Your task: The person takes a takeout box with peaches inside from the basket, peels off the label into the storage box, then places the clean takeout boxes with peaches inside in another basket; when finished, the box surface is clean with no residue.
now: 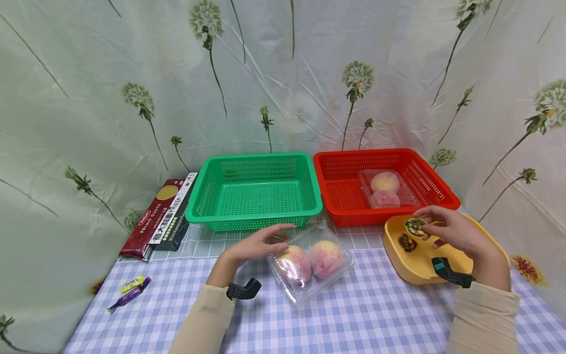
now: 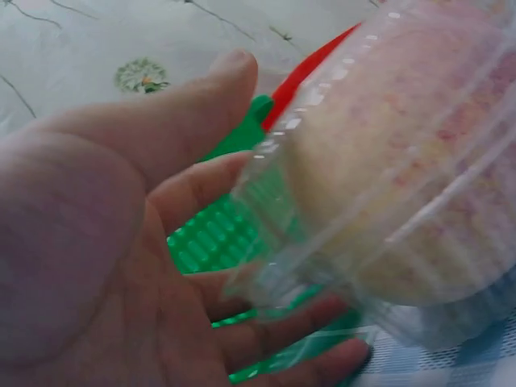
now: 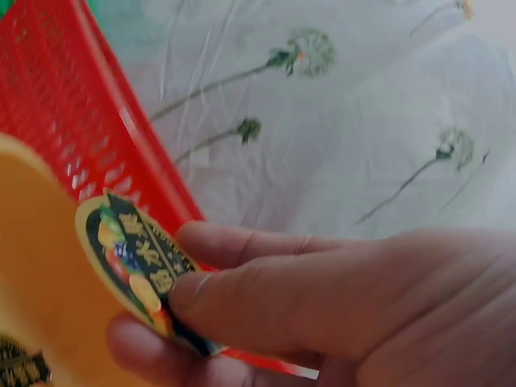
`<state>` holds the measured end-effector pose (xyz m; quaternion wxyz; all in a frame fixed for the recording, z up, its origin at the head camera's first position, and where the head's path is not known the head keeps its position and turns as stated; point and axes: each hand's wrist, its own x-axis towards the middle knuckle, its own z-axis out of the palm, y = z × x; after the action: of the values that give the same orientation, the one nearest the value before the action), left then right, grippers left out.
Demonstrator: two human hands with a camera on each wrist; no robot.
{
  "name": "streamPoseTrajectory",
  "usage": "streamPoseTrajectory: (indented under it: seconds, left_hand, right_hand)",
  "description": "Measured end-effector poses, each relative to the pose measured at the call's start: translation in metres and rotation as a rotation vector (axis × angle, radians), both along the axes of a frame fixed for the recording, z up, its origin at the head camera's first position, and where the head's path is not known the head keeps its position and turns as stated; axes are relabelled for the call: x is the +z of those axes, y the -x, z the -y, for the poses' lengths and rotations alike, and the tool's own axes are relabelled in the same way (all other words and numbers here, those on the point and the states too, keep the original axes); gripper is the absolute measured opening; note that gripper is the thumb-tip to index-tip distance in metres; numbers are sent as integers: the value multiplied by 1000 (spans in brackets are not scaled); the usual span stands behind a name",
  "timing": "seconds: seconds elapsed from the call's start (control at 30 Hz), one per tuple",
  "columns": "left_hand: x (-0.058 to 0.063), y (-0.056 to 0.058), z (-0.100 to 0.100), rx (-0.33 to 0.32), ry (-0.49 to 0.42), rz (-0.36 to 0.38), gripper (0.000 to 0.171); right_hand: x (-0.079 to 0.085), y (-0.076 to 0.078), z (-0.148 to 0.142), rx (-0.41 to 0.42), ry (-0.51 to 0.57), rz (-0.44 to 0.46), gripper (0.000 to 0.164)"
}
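A clear plastic clamshell box (image 1: 309, 261) with two peach-like fruits inside sits on the checked cloth in the head view. At its left edge is my left hand (image 1: 258, 244), fingers extended. The left wrist view shows the thumb raised apart from the box and several fingers (image 2: 314, 318) seen behind its clear corner (image 2: 282, 282). Over the yellow bin (image 1: 400, 258), my right hand (image 1: 457, 231) pinches an oval fruit label (image 3: 145, 274) between thumb and fingers. A second label (image 1: 407, 243) lies in the bin.
A green basket (image 1: 254, 220) stands at the back centre. Beside it, a red basket (image 1: 353, 217) holds another clear box of fruits (image 1: 385, 189). Spaghetti packs (image 1: 155, 216) lean at the left. A purple-wrapped candy (image 1: 129, 295) and a yellow packet (image 1: 132, 283) lie at the front left.
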<state>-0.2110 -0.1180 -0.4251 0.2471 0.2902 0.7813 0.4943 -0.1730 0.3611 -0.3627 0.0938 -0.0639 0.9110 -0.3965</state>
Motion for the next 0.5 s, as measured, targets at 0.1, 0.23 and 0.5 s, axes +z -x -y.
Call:
streamPoseTrajectory:
  seconds: [0.1, 0.23, 0.5]
  left_hand:
    - [-2, -1, -3, -48, -25, 13, 59]
    - [-4, -1, -7, -111, -86, 58, 60]
    - [-5, -2, -10, -127, -180, 107, 58]
  right_hand:
    - [-7, 1, -7, -24, 2, 47, 40]
    - [-18, 3, -16, -47, 29, 98, 40]
    - [-37, 6, -33, -62, 99, 169, 43]
